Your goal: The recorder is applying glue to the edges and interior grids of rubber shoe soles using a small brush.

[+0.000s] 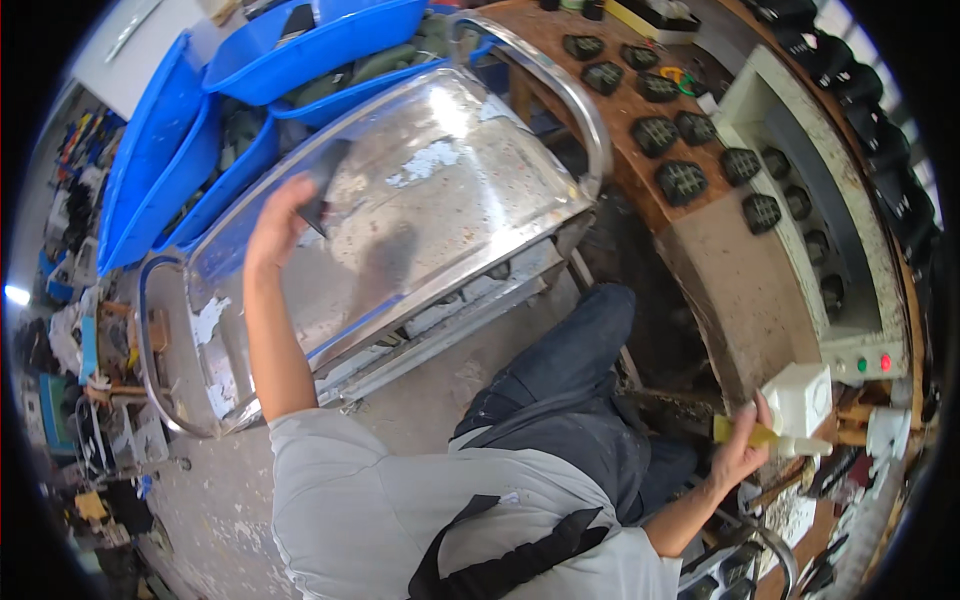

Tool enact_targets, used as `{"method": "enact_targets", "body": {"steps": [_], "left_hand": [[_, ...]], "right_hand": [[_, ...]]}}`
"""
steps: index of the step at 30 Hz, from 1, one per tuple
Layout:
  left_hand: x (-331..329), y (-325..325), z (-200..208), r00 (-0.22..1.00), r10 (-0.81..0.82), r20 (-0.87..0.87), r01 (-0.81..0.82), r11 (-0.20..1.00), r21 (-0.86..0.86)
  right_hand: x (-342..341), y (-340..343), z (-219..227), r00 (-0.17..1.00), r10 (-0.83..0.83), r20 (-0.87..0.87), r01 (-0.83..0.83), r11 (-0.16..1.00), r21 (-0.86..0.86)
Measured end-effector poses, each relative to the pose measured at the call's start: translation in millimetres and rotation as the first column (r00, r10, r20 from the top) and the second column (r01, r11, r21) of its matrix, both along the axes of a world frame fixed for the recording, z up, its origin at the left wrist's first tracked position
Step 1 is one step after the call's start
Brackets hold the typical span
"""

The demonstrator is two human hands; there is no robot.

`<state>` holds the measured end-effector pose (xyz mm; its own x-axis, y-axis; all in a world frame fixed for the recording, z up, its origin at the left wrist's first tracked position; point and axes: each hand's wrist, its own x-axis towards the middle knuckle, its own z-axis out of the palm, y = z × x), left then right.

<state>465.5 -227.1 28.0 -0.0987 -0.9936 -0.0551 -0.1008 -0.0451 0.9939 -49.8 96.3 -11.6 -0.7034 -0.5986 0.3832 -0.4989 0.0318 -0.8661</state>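
Note:
My left hand (278,222) is closed on a dark flat piece with a pointed end (326,185), blurred by motion, above the metal cart's tray (400,250). Off to the right, the fingers of my right hand (742,450) wrap round a yellowish bottle-like tool with a pale narrow end (790,443). That tool lies beside a white angular container (800,395) at the bench edge. Several dark rounded pieces with a grid pattern (682,182) rest on the brown bench (625,130), far from both hands.
Blue bins (310,50) holding grey-green pieces stand behind the cart. A curved metal handle (590,110) rises at the cart's right end. On the right is a long pale machine (860,340) with green and red buttons and dark pieces inside. Black items line the far right shelf (865,95).

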Motion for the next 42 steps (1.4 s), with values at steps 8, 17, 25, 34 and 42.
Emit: {"method": "enact_targets", "body": {"steps": [8,17,25,34,42], "left_hand": [[-291.8,105.3,-9.4,0.27,-0.838,-0.473,0.96,0.194,0.204],[-421.3,163.5,-42.3,0.05,-0.934,-0.355,0.865,0.218,-0.452],[-472.6,196.8,-88.7,0.343,-0.307,-0.888,0.829,0.544,0.132],[-494.8,201.5,-87.1,0.362,-0.173,-0.916,0.931,0.114,0.347],[-506.3,204.0,-89.7,0.448,-0.144,-0.882,0.89,0.164,0.426]], "right_hand": [[18.3,-38.9,55.9,0.833,0.47,-0.293,-0.365,0.864,0.348],[-29.1,26.5,6.5,0.667,0.175,0.724,-0.177,0.981,-0.074],[-59.9,64.2,-11.5,0.747,0.064,0.662,-0.167,0.981,0.094],[-123.5,73.5,-29.3,0.87,-0.461,0.176,0.409,0.873,0.266],[-116.3,68.0,-17.2,0.867,-0.498,0.003,0.47,0.821,0.324]]}}
